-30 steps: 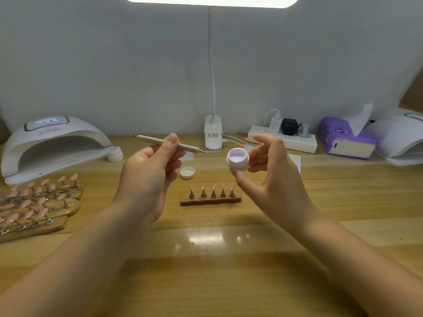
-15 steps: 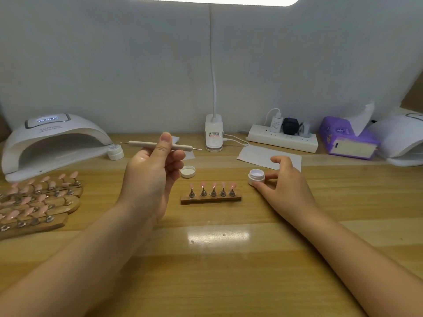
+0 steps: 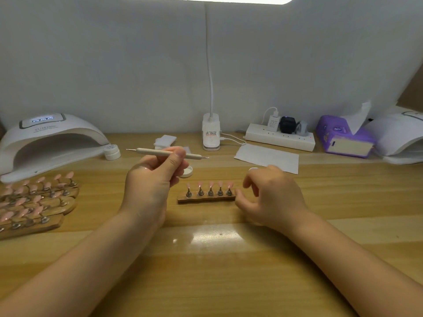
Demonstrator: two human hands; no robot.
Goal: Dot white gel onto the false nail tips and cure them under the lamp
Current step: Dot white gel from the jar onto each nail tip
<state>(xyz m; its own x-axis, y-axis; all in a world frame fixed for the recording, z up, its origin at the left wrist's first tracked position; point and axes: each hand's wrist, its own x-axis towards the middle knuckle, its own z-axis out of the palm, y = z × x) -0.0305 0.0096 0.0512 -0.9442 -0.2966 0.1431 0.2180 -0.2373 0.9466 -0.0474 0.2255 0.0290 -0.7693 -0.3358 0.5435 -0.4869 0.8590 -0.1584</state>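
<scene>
Wooden nail holder (image 3: 206, 198) centre; right hand (image 3: 270, 197) at its 3 o'clock, loosely curled, holding nothing. Left hand (image 3: 153, 179) at 9 o'clock pinches dotting pen (image 3: 160, 153).

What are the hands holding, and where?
The left hand pinches the dotting tool near the middle of its handle. The right hand holds nothing, beside the nail stand.
</scene>
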